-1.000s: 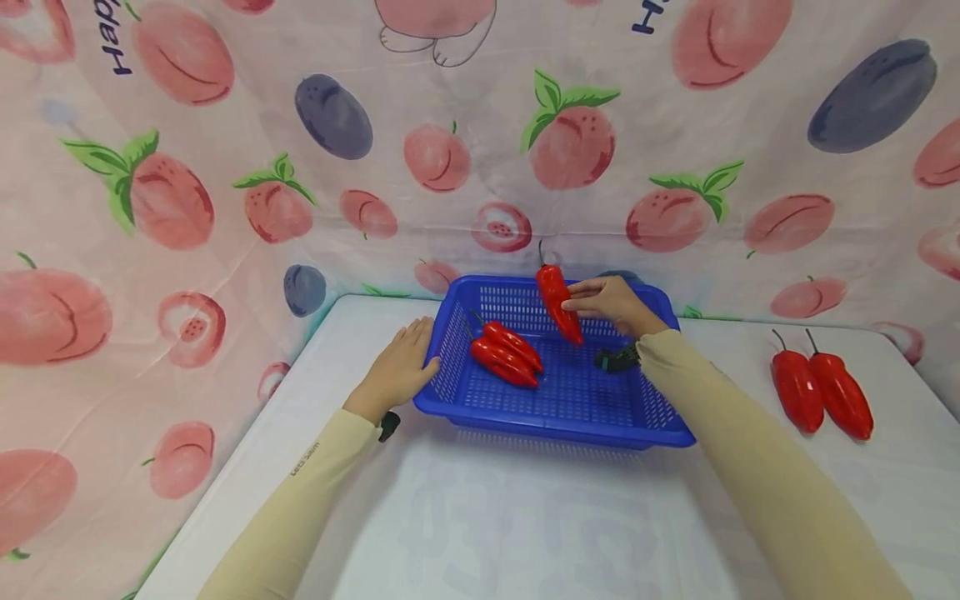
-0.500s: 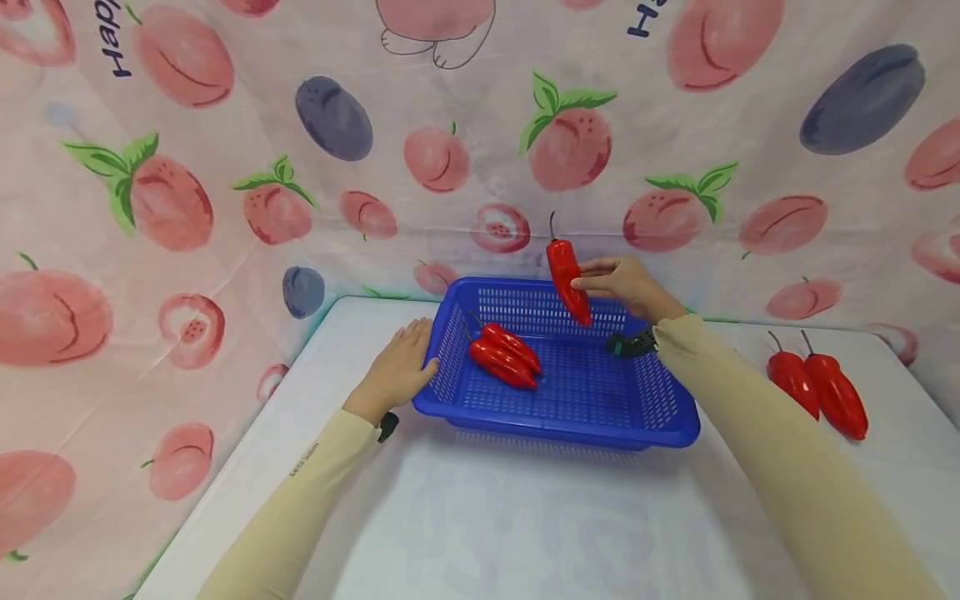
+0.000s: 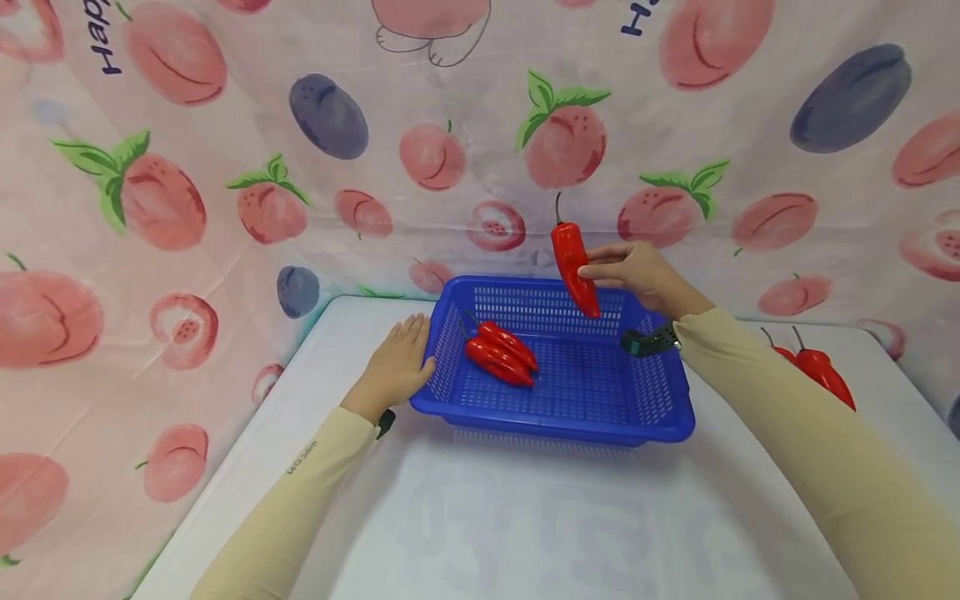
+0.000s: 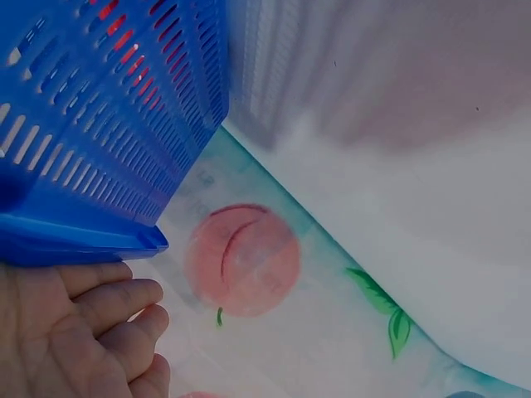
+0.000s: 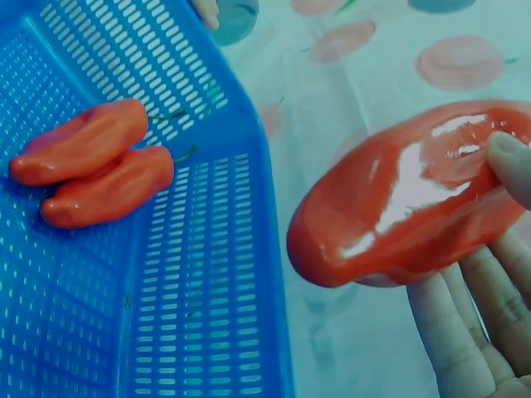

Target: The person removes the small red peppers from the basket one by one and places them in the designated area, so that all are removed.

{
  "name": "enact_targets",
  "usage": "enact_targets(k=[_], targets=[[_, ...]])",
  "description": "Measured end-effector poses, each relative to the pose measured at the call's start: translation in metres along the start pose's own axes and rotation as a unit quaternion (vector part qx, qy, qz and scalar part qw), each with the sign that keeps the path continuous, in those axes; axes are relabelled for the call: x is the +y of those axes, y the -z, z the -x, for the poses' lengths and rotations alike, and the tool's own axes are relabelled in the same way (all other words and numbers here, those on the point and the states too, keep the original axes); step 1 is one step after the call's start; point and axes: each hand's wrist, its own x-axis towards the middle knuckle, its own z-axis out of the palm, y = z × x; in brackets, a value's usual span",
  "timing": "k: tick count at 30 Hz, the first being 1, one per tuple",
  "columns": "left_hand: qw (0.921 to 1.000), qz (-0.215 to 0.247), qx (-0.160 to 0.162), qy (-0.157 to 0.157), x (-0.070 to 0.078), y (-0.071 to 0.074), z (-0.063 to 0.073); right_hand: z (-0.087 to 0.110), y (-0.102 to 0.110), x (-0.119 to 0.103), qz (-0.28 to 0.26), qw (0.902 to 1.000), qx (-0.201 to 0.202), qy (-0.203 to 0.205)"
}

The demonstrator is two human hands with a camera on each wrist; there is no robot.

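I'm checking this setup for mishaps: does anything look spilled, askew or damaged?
Nothing stands out: the blue perforated plastic basket stands upright, two elongated red peppers lie inside, and the glossy red pepper in the right grip looks undamaged.

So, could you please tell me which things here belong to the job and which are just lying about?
Likely the job:
red pepper in the right hand
blue basket, left hand at its rim
two peppers inside
probably two peppers on the table

Just around:
fruit-print cloth
white table
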Motion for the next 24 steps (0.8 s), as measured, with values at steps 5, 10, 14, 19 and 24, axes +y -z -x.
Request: enact_targets(k=[5,10,14,19,24], targets=[[0.9999,-0.010,-0.007,-0.003,0.002,0.002,-0.001,0.010,0.005,-0.009,0.010,0.9999,0.006,-0.003],[0.9999,-0.008,-0.007,-0.005,0.002,0.001,0.000,0.022,0.013,-0.015,0.024,0.9995,0.015,-0.013],[0.9999,-0.006,-0.009,-0.003,0.002,0.001,-0.001,0.031,0.022,-0.019,0.056,0.9983,0.018,-0.004],[1.0000,0.005,-0.008,0.000,0.004,0.003,-0.001,0.043,0.038,-0.019,0.093,0.9952,0.031,0.002],[0.9999,0.011,-0.007,0.001,0.004,0.004,-0.001,0.053,0.057,-0.016,0.115,0.9921,0.052,-0.003]])
